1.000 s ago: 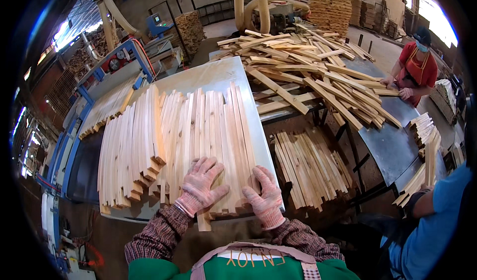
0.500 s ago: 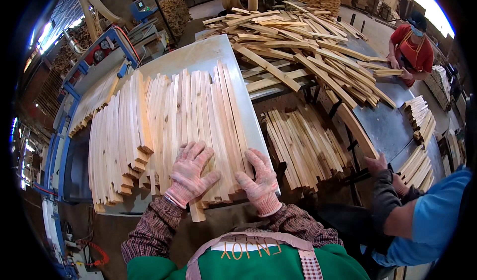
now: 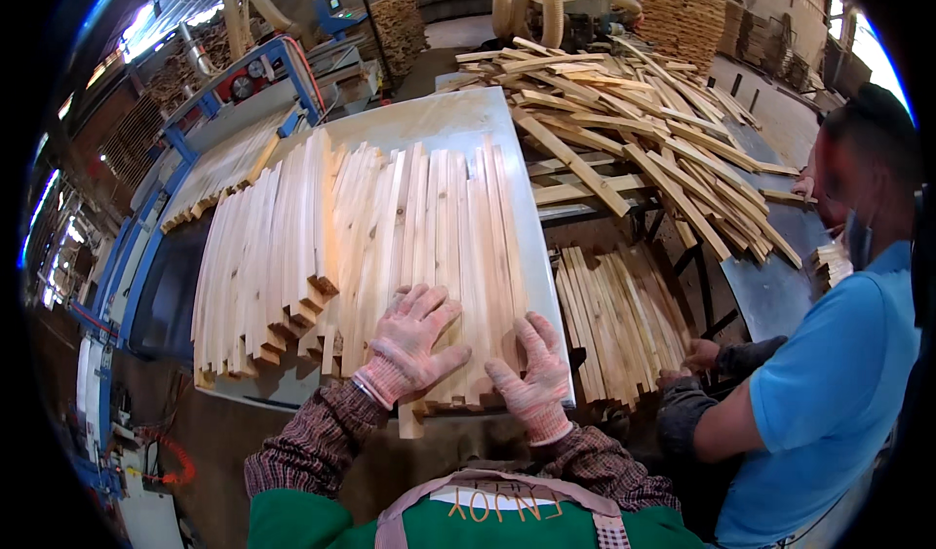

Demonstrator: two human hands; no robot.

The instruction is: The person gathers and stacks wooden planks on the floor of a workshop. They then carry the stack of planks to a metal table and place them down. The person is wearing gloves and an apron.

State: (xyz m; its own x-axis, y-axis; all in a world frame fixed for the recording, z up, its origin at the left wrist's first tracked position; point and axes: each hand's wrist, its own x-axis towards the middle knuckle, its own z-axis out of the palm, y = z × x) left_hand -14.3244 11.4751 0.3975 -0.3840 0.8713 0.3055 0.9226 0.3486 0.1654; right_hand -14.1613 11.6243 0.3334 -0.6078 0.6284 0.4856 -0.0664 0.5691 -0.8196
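Observation:
Side by side on a metal-topped table (image 3: 487, 107) lies a layer of pale wooden strips (image 3: 414, 222). In a pinkish work glove, my left hand (image 3: 414, 339) rests palm down on their near ends, fingers spread. One short strip end (image 3: 411, 420) juts toward me just below that wrist. My right hand (image 3: 534, 378), gloved the same way, lies with fingers apart at the right near corner of the layer. Neither hand wraps round a strip. To the left, a higher layer of strips (image 3: 263, 266) sits on top, its near ends uneven.
A blue-framed machine (image 3: 175, 144) with more strips stands at the left. Loose strips (image 3: 624, 110) form a jumbled heap at the far right. Below the table's right edge is a lower stack (image 3: 619, 325), where a co-worker in a blue shirt (image 3: 819, 373) reaches in close by.
The scene has shifted right and slightly down in view. The blue-shirted co-worker has leaned in, hands now at the lower stack, mostly hiding the person in red. My hands stay on the strips.

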